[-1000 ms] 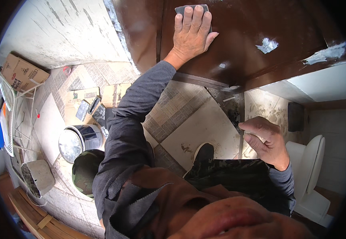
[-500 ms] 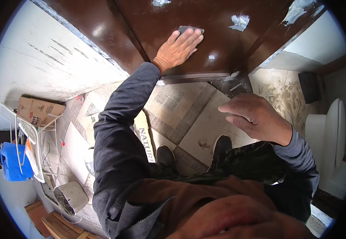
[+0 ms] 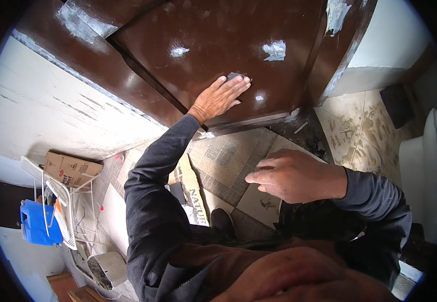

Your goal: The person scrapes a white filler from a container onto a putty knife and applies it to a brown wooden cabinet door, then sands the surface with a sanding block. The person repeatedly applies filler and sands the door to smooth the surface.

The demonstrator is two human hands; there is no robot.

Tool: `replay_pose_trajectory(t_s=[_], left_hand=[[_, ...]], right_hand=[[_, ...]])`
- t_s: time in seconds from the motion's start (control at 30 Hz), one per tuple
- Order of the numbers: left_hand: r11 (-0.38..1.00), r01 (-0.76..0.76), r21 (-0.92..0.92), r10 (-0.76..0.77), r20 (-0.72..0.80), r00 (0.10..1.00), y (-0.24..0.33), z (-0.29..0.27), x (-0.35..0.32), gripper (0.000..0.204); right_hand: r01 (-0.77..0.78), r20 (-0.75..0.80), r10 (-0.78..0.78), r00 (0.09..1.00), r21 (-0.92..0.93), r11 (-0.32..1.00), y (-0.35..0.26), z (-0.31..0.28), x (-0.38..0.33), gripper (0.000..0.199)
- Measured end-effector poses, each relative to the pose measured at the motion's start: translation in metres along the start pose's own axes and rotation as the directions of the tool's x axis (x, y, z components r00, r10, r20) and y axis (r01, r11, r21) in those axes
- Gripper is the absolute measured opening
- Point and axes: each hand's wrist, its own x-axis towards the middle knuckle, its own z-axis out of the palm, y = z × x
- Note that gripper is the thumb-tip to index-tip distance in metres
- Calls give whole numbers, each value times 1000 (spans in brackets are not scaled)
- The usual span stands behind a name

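Observation:
My left hand point(image 3: 217, 99) lies with its fingers extended on a brown door point(image 3: 148, 55), pressing a small dark grey piece of sandpaper point(image 3: 233, 76) against the surface. Only the upper edge of the sandpaper shows past the fingers. Whitish filler patches point(image 3: 275, 50) mark the panel above and to the right of that hand. My right hand point(image 3: 301, 176) hangs over the floor, clear of the door. Its fingers are loosely bent, side by side, and nothing shows in them.
A torn cardboard piece point(image 3: 194, 189) lies on the tiled floor point(image 3: 228, 156) by my feet. At the left stand a white metal rack point(image 3: 67, 209), a cardboard box point(image 3: 72, 168), a blue jerrycan point(image 3: 41, 224) and a dirty whitish container point(image 3: 112, 269). A white toilet point(image 3: 422, 166) is at the right.
The view has shifted, bringing more of the door's upper part into sight. My left hand still presses the sandpaper on the panel. My right hand has moved left and lower in the picture.

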Motion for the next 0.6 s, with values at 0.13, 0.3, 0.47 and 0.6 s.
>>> replay_pose_trajectory(t_s=[0.13,0.3,0.47,0.6], left_hand=[[928,372,-9,-370,-126,921,-24,10,20,73],[995,-91,34,93,-70,993,-40,8,24,77],[884,464,-52,-466,-171,868,-42,-18,56,75],[956,273,108,-261,-108,959,-45,-21,74,70]], right_hand=[[63,55,-67,996,72,995,-2,5,0,31],[105,86,-106,991,27,994,-7,7,2,28],[139,93,-160,983,203,969,-16,8,6,16],[181,58,-187,981,96,979,-23,11,7,12]])
